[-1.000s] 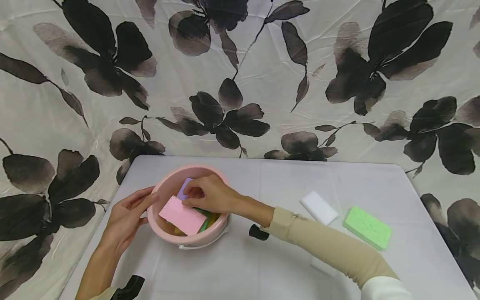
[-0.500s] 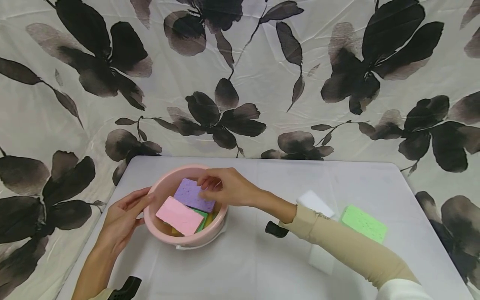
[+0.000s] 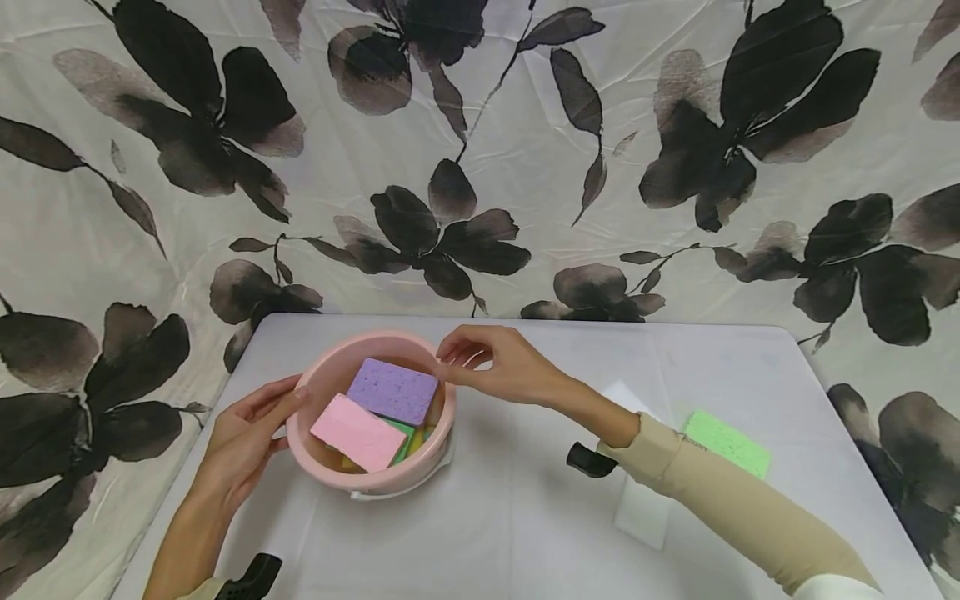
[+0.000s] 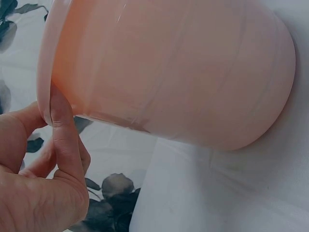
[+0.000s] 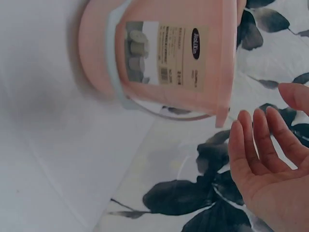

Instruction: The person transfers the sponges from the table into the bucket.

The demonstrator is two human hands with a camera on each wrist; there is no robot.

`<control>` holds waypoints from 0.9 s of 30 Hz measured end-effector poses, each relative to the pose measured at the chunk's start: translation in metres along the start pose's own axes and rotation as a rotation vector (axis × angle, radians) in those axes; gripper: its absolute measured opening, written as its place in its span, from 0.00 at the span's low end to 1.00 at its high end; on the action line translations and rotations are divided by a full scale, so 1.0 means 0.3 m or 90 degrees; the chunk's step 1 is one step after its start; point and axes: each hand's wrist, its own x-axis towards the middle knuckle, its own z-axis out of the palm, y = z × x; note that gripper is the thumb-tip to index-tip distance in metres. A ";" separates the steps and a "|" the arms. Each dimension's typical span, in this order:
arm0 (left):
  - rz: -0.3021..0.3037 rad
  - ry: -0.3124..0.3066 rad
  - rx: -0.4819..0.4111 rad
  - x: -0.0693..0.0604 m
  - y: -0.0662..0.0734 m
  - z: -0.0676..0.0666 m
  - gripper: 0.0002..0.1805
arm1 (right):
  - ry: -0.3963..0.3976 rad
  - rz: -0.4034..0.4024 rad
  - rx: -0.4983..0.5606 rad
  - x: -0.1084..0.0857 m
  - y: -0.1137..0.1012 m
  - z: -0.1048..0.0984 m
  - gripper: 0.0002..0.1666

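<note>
Gripping the rim: the left hand (image 3: pixel 243 437) pinches the bucket (image 3: pixel 322 387) between thumb and fingers.
Right hand (image 3: pixel 504 362): holding nothing, fingers loosely bent, near the opposite rim with a gap between.
Inside the bucket: a purple sponge (image 3: pixel 393 390) and a pink sponge (image 3: pixel 358 432) on top, green and yellow partly showing beneath.
Table (image 3: pixel 525 533): bucket upright; light-green sponge (image 3: pixel 726 442) and white pads (image 3: pixel 642 514) by the right sleeve (image 3: pixel 720 487).
</note>
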 end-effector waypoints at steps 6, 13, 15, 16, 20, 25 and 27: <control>0.004 -0.001 -0.005 -0.001 -0.002 -0.002 0.33 | 0.022 0.022 -0.003 -0.044 0.021 -0.038 0.12; 0.002 -0.001 -0.012 -0.001 0.001 0.000 0.31 | 0.047 0.036 0.002 -0.093 0.060 -0.074 0.10; 0.003 0.000 -0.014 -0.001 0.001 0.000 0.30 | 0.054 0.041 0.005 -0.106 0.072 -0.084 0.10; 0.003 -0.001 -0.015 -0.001 0.001 0.000 0.29 | 0.058 0.045 0.007 -0.114 0.077 -0.089 0.11; 0.005 -0.005 -0.020 -0.001 0.002 -0.001 0.29 | 0.077 0.062 0.014 -0.144 0.095 -0.110 0.11; -0.001 -0.001 -0.007 0.001 0.001 0.000 0.33 | 0.102 0.089 0.011 -0.186 0.121 -0.133 0.12; -0.004 0.002 -0.002 0.001 0.000 -0.001 0.34 | 0.109 0.099 0.011 -0.203 0.136 -0.141 0.13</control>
